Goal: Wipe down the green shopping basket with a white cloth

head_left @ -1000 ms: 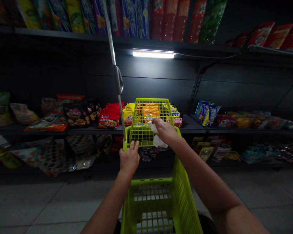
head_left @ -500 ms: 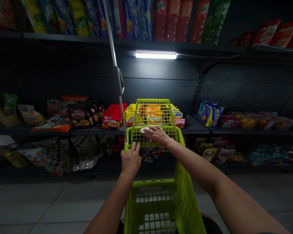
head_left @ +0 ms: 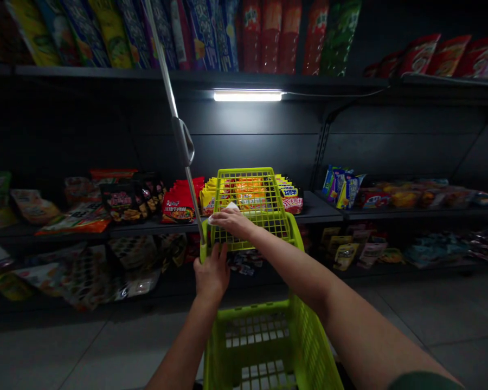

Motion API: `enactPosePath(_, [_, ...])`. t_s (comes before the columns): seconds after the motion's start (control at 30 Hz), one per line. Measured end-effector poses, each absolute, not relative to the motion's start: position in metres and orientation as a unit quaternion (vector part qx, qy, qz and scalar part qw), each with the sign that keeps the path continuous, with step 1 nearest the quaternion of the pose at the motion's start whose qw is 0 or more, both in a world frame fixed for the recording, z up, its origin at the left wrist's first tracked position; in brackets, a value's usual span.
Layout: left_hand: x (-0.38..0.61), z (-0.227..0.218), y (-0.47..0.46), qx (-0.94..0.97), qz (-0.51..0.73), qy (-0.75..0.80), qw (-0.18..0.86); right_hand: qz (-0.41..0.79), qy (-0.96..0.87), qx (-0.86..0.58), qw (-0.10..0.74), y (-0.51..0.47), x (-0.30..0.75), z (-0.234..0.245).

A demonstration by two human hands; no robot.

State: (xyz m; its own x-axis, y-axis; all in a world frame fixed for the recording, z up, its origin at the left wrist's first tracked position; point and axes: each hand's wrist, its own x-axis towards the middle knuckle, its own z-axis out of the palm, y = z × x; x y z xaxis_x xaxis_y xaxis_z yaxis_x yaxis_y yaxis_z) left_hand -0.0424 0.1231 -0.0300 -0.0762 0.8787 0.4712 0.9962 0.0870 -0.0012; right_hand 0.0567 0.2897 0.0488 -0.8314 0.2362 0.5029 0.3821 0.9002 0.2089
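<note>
A green plastic shopping cart (head_left: 315, 330) with a slatted basket stands in front of me. At its far end rises a green grid panel (head_left: 244, 171). My right hand (head_left: 233, 222) is closed on a white cloth or tissue (head_left: 232, 207) and presses it against the left part of the grid. Below and left of it, my left hand (head_left: 212, 275) grips the cart's upper left corner, its fingertips reaching toward the grid. A metal pole (head_left: 166, 81) with a grey clip slants up from that same corner.
Behind the grid, a shelf (head_left: 325, 206) holds red noodle packets (head_left: 181, 199), yellow packets and black snack bags (head_left: 122, 203). More bags lie on the lower shelf. Bottles (head_left: 271, 38) and tall snack packs stand above, over a lit tube lamp (head_left: 247, 96). Pale floor tiles (head_left: 146, 336) lie underneath.
My right hand has slid the white cloth leftward across the grid. The left hand stays at the cart's corner. The view has shifted, so the shelves appear further left.
</note>
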Motion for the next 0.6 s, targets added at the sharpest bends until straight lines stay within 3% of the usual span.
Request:
enactPosePath(0.07, [-0.044, -0.031, 0.122, -0.652, -0.165, -0.715, 0.189, -0.161, -0.933, -0.203, 0.25, 0.308, 0.086, 0.066])
enactPosePath(0.2, [-0.044, -0.032, 0.123, -0.657, -0.17, -0.707, 0.197, -0.14, -0.824, -0.425, 0.348, 0.349, 0.165, 0.108])
enactPosePath(0.3, [-0.041, -0.032, 0.125, -0.661, -0.181, -0.7, 0.2, -0.126, -0.739, -0.525, 0.403, 0.362, 0.203, 0.112])
enactPosePath(0.5, [-0.041, -0.032, 0.124, -0.657, -0.185, -0.704, 0.197, -0.095, -0.735, -0.505, 0.443, 0.316, 0.222, 0.039])
enactPosePath(0.6, [-0.043, -0.032, 0.121, -0.654, -0.18, -0.708, 0.197, -0.085, -0.77, -0.469, 0.424, 0.274, 0.237, 0.002])
